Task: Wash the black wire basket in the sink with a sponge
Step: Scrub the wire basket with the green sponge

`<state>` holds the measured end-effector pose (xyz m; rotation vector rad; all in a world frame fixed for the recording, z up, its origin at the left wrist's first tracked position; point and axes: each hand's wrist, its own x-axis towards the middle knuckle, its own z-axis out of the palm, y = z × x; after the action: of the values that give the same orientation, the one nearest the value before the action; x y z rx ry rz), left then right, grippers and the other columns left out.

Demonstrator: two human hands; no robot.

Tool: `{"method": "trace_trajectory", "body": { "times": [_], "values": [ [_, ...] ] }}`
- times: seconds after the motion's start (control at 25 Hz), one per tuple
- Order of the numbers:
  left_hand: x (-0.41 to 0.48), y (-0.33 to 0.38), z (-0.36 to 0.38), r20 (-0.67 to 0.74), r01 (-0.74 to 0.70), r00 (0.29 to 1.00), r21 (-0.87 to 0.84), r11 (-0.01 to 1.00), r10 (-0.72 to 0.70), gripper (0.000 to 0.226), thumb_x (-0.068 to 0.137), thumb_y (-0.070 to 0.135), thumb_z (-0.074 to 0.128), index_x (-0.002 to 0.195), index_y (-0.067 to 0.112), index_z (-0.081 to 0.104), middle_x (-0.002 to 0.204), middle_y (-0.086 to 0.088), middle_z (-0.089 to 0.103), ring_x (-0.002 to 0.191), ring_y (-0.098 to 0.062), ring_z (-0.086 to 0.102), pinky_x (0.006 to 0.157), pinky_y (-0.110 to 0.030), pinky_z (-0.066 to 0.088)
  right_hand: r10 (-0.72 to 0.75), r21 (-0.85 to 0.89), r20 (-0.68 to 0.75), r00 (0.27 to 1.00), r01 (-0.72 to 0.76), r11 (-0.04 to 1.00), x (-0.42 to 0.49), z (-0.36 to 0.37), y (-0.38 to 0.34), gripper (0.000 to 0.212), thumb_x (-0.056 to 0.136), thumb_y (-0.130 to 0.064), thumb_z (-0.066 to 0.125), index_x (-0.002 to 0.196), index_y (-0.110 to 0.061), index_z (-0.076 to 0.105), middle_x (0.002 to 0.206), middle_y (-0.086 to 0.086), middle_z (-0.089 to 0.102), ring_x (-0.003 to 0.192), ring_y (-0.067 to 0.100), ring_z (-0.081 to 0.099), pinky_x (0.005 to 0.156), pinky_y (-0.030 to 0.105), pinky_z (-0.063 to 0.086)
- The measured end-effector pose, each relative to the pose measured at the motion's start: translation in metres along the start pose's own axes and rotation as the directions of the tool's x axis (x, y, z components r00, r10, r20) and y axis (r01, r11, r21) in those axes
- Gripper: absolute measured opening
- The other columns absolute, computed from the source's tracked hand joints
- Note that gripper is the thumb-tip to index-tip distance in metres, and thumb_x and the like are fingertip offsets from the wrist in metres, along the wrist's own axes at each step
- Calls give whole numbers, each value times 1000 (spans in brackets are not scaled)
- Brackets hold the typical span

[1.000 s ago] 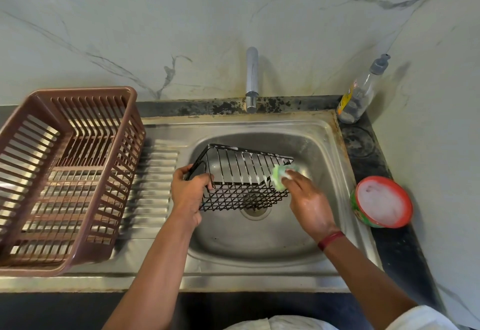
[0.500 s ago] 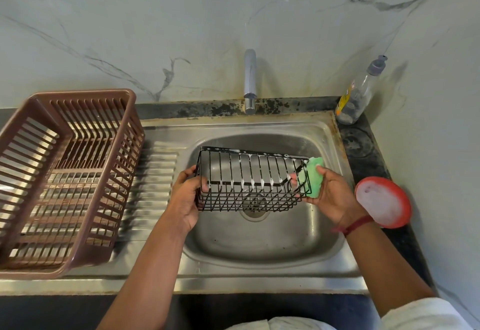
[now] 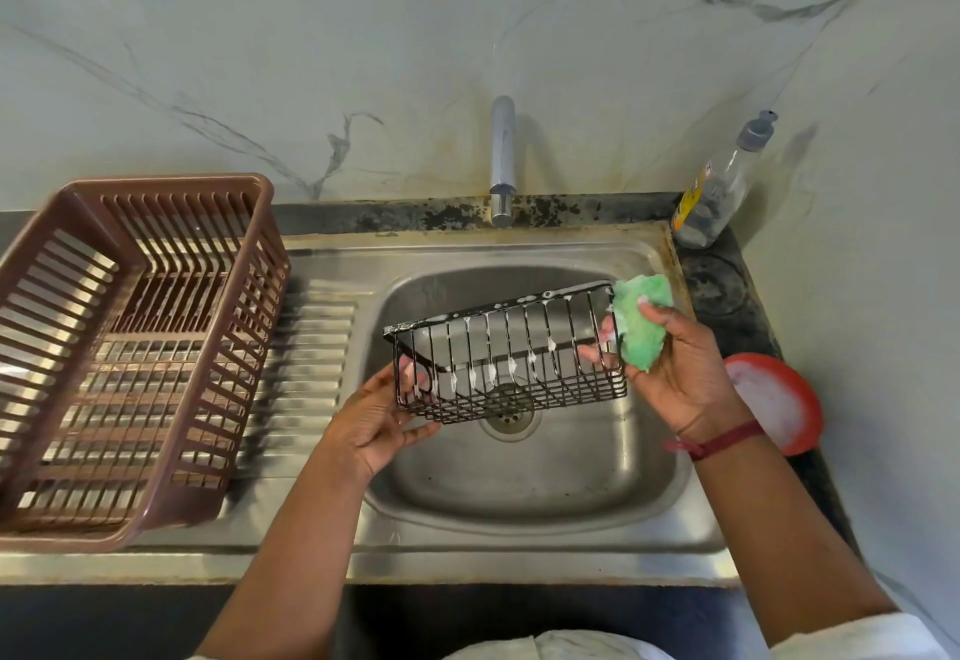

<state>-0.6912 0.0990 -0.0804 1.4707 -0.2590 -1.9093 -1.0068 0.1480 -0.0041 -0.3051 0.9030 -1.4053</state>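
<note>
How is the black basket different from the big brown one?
The black wire basket is thin wire; the brown basket is thick plastic slats. The black wire basket looks smaller than the brown basket. The left hand and the right hand, which also holds the sponge, hold the foamy black wire basket tilted over the sink; the brown basket sits flat beside it, untouched. Both are boxy with gaps.

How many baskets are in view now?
2. The black wire basket is held over the sink by the left hand, right hand with sponge at its other end; the brown plastic basket sits on the drainboard. None seems hidden.
</note>
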Motion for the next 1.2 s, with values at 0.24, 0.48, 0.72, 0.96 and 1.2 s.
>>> {"method": "trace_trajectory", "body": {
  "times": [0.24, 0.48, 0.72, 0.96, 1.2],
  "values": [
    [16, -5, -8, -114, 61, 992, 104, 993, -49, 37, 89, 3, 74, 125, 3, 65, 94, -11, 80, 75, -26, 78, 60, -40, 64, -49, -118, 47, 998, 55, 991, 0, 8, -1, 27, 83, -15, 60, 109, -10, 64, 86, 13, 64, 75, 26, 65, 80, 53, 57],
    [23, -8, -16, -253, -59, 949, 445, 894, 189, 20, 91, -6, 72, 107, 3, 67, 62, -2, 75, 47, -11, 69, 45, -25, 58, -11, -182, 61, 998, 22, 983, -1, 18, 12, 46, 81, -15, 64, 125, -3, 56, 93, 17, 61, 78, 28, 66, 70, 44, 57],
    [17, -4, -20, -229, -160, 902, 610, 776, 366, 13, 94, -7, 67, 96, 5, 70, 70, -11, 71, 51, -21, 65, 40, -24, 55, -30, -179, 35, 999, 36, 983, -2, 28, 16, 39, 80, -18, 66, 117, -8, 60, 90, 17, 59, 75, 26, 62, 64, 39, 58],
    [7, 15, -27, -215, -184, 888, 646, 741, 407, 23, 89, -18, 62, 106, -4, 71, 81, -14, 70, 58, -22, 63, 44, -21, 53, -22, -205, 54, 998, 33, 978, -2, 34, 19, 38, 79, -15, 68, 116, -8, 60, 92, 15, 63, 80, 29, 65, 73, 48, 58],
    [-25, 8, 23, -116, -298, 878, 629, 718, 465, 37, 87, 19, 79, 119, 16, 62, 94, -8, 77, 75, -20, 70, 71, -38, 61, -46, -450, -23, 999, 31, 892, -2, 41, 34, 24, 85, -6, 68, 107, -11, 60, 86, 5, 73, 89, 35, 68, 71, 39, 53]
  ]
}}
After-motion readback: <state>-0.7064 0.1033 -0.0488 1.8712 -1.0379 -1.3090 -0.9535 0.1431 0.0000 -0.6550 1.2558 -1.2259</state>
